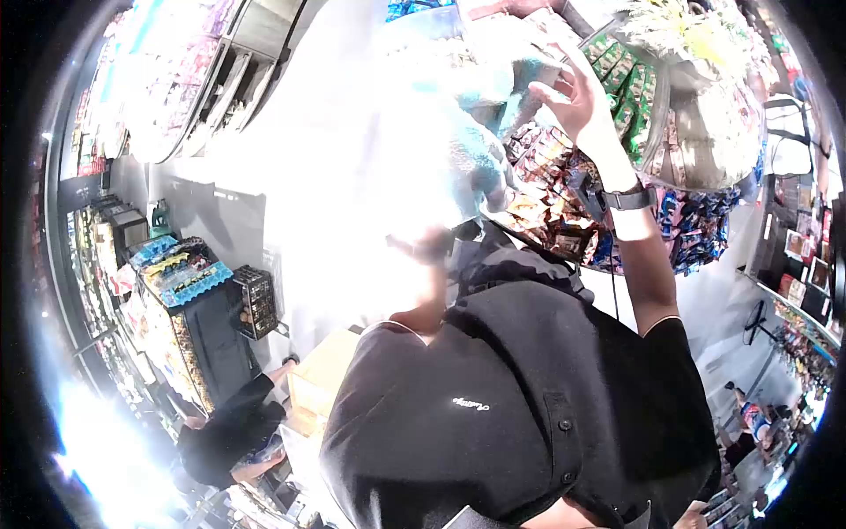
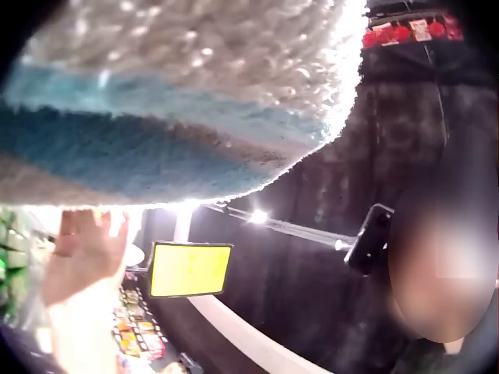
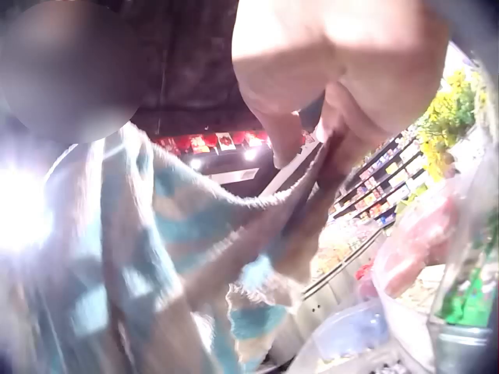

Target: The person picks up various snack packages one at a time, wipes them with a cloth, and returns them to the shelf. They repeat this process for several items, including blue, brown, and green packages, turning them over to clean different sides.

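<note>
A fluffy blue, white and grey-brown cloth (image 1: 476, 150) is spread in front of the chest, partly lost in glare. My right hand (image 1: 575, 101) pinches its edge; in the right wrist view the thumb and fingers of that hand (image 3: 339, 70) grip a gathered fold, with the cloth (image 3: 210, 234) draping from it. The cloth (image 2: 179, 132) fills the top of the left wrist view. Below its edge a hand (image 2: 87, 261) shows, fingers upward; whose it is I cannot tell. My left hand is hidden behind cloth or glare.
Racks of packaged snacks (image 1: 564, 207) curve close around the cloth, with green packets (image 1: 626, 97) at the right. Yellow flowers (image 3: 444, 125) stand nearby. At the lower left of the head view are a person in black (image 1: 233, 432) and a dark display stand (image 1: 207, 344).
</note>
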`<state>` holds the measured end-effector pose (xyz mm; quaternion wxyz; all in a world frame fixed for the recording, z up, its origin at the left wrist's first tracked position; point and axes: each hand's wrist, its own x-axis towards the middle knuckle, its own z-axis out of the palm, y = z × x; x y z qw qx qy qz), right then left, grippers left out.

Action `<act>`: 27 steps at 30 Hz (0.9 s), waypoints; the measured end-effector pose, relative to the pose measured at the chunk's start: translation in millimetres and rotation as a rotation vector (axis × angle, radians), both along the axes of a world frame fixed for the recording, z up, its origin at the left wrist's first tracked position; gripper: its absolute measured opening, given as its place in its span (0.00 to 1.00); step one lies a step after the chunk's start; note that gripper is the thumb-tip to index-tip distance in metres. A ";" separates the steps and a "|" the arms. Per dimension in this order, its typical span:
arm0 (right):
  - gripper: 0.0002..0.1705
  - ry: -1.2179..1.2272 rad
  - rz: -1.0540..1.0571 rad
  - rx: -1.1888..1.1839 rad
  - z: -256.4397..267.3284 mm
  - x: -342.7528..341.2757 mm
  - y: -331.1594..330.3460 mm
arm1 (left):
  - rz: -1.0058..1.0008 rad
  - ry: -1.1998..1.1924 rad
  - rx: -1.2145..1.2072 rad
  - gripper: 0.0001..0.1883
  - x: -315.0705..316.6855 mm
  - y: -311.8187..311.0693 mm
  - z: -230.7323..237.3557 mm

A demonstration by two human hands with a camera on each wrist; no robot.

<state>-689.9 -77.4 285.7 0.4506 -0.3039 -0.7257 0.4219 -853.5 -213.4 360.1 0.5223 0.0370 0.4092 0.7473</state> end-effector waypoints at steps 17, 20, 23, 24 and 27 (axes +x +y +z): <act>0.47 0.652 0.668 -0.775 -56.5 -86.2 -64.9 | -0.142 0.287 0.112 0.27 -120.7 18.7 -2.9; 0.48 0.551 0.740 -0.498 -55.8 -81.7 -44.6 | -0.169 0.372 0.185 0.28 -139.0 21.2 -2.6; 0.32 0.429 0.586 -0.415 -51.9 -73.2 -27.4 | -0.195 0.464 0.271 0.30 -155.7 28.9 -1.3; 0.27 0.320 0.418 -0.655 -37.5 -72.1 -25.6 | -0.204 0.485 0.292 0.30 -161.7 27.7 2.3; 0.13 0.161 0.340 -0.891 -8.2 -67.4 -18.3 | -0.268 0.506 0.359 0.32 -173.4 31.1 12.9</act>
